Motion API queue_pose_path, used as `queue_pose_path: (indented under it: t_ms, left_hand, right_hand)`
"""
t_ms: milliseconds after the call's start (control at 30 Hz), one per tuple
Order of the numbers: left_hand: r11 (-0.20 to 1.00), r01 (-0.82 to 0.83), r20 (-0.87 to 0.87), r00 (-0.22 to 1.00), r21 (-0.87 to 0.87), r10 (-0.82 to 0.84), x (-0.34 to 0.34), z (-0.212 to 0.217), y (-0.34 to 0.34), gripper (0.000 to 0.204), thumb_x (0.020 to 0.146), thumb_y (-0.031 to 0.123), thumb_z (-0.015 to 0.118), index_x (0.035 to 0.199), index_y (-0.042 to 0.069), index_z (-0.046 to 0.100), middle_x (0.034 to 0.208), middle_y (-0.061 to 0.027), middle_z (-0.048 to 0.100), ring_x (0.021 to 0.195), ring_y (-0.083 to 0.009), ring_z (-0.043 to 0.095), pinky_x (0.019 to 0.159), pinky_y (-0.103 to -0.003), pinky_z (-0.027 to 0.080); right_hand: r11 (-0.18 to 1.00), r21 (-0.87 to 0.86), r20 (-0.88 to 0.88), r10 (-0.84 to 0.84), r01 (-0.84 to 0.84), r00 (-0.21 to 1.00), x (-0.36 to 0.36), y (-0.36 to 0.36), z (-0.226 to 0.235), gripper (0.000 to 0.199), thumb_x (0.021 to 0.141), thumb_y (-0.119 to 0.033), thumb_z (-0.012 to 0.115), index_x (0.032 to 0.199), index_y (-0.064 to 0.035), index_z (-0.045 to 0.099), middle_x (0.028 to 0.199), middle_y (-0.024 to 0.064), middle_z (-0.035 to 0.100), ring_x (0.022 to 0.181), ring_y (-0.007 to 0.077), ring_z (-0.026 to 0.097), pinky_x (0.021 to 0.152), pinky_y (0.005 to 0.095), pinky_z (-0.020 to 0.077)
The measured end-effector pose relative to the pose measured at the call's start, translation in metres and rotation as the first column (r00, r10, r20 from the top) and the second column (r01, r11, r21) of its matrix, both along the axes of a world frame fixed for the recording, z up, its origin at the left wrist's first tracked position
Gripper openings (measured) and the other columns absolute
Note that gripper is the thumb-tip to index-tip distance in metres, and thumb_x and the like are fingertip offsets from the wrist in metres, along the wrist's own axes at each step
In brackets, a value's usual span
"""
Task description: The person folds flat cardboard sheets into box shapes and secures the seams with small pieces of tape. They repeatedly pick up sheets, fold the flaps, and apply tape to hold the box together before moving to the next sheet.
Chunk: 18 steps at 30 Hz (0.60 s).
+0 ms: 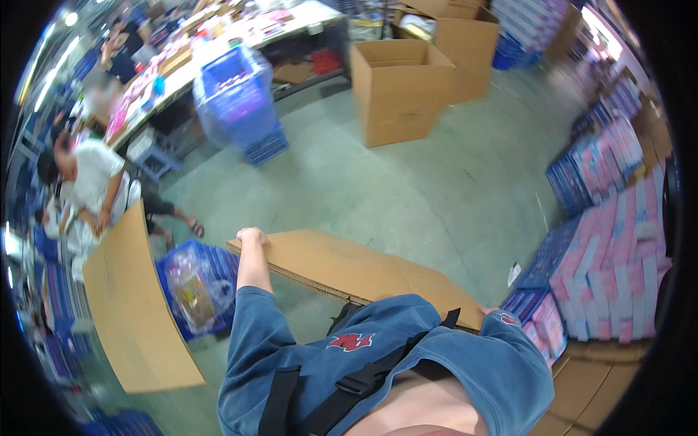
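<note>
A stack of flattened cardboard boxes (349, 258) stretches across in front of my body, its layered edge toward me. My left hand (252, 235) is closed over its far left corner. At the right end, my right hand (486, 310) grips the stack's edge, mostly hidden behind my sleeve. Left of me, another flat cardboard sheet (134, 305) stands tilted beside a blue plastic crate (171, 280). Clear plastic bags and a brown item lie in that crate.
Open cardboard boxes (400, 94) stand on the floor ahead. A bag-lined blue bin (233, 94) rests on blue crates near a long worktable (305, 22). Pink and blue packages (603, 269) are stacked at right. A seated person (94, 174) is at left.
</note>
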<state>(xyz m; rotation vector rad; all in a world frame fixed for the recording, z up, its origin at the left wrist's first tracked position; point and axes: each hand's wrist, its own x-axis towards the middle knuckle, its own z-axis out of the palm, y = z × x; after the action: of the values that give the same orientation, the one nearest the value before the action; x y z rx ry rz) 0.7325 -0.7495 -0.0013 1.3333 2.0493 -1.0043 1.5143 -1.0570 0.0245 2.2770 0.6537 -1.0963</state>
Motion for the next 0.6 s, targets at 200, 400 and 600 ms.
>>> queue_pose_path:
  t_ms: [200,400,600]
  left_hand:
    - [0.910,0.415,0.005,0.910,0.023,-0.415,0.093,0.013,0.135,0.053,0.090,0.051,0.050,0.128,0.019,0.066,0.141,-0.0060,0.058,0.133,-0.0272,0.052,0.108,-0.038,0.044]
    - [0.887,0.440,-0.030,0.897,0.137,-0.440,0.199,0.028,0.208,0.055,0.094,0.050,0.042,0.123,0.012,0.069,0.134,-0.0109,0.063,0.128,-0.0266,0.057,0.103,-0.038,0.047]
    - [0.831,0.556,-0.039,0.831,-0.004,-0.555,0.311,-0.018,0.315,0.054,0.094,0.049,0.044,0.121,0.010,0.070,0.127,-0.0091,0.068,0.118,-0.0258,0.064,0.096,-0.038,0.050]
  right_hand:
    - [0.963,0.088,0.059,-0.262,0.256,0.963,0.013,-0.072,-0.018,0.051,0.091,-0.045,0.055,0.129,-0.0126,0.066,0.138,0.0177,0.058,0.130,0.0294,0.055,0.106,0.0426,0.0445]
    - [0.904,0.160,0.125,-0.417,0.397,0.900,0.054,-0.070,-0.031,0.050,0.091,-0.045,0.052,0.127,-0.0130,0.067,0.137,0.0186,0.059,0.128,0.0306,0.056,0.105,0.0434,0.0451]
    - [0.926,0.192,-0.010,-0.331,0.327,0.944,0.157,-0.009,-0.057,0.053,0.092,-0.047,0.048,0.127,-0.0123,0.067,0.138,0.0191,0.058,0.129,0.0330,0.055,0.106,0.0430,0.0445]
